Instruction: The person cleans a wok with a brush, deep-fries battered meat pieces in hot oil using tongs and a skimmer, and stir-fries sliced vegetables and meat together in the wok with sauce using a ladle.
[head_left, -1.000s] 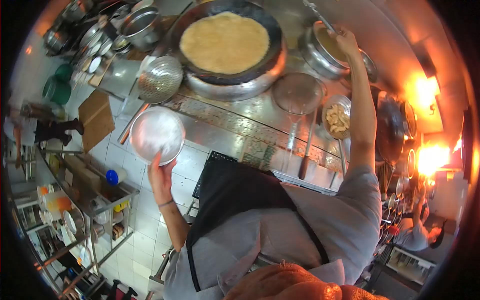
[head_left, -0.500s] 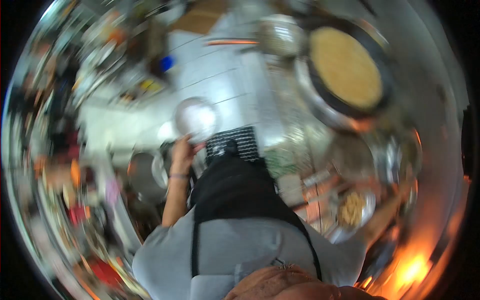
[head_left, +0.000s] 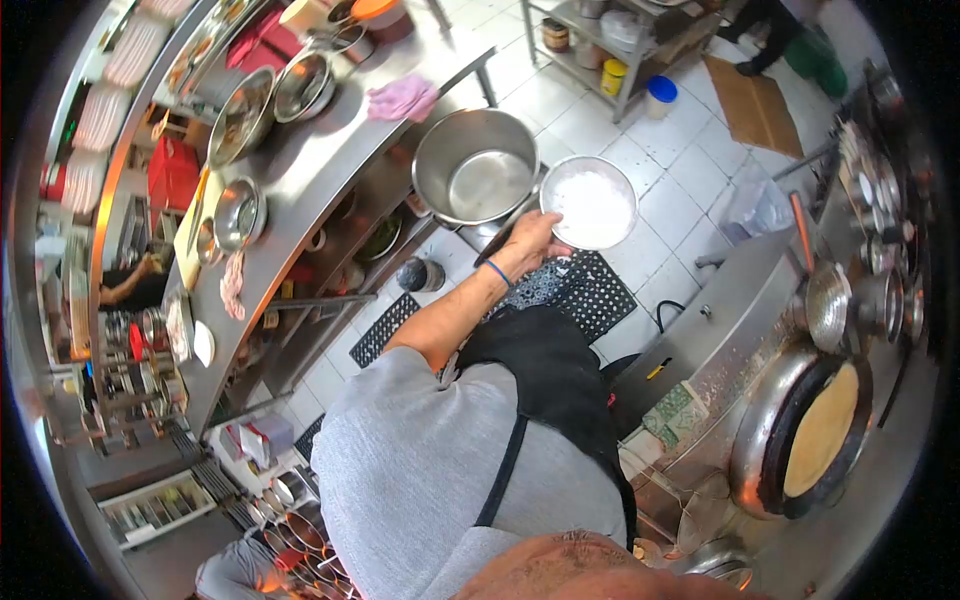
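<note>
My left hand (head_left: 532,241) is closed on the near left rim of a round metal bowl (head_left: 624,228). White, rice-like or powdery contents (head_left: 588,200) fill much of the bowl, too bright to make out exactly. Just left of the bowl stands a large, deep steel pot (head_left: 476,150), with only its bare metal bottom showing inside. The bowl is held beside the pot's right rim. My right hand is out of sight, hidden beyond my body.
A steel counter (head_left: 335,160) on the left carries metal bowls (head_left: 240,214) and a pink cloth (head_left: 403,98). To the right, a large round pan (head_left: 750,440) holds a flat yellow sheet (head_left: 822,430). Another person's legs (head_left: 765,35) show at the top right. A black perforated mat (head_left: 598,293) lies underfoot.
My body and view have turned left, bringing the counter and pot nearer. The bowl stays in my left hand and is now beside the pot. My right arm has left view.
</note>
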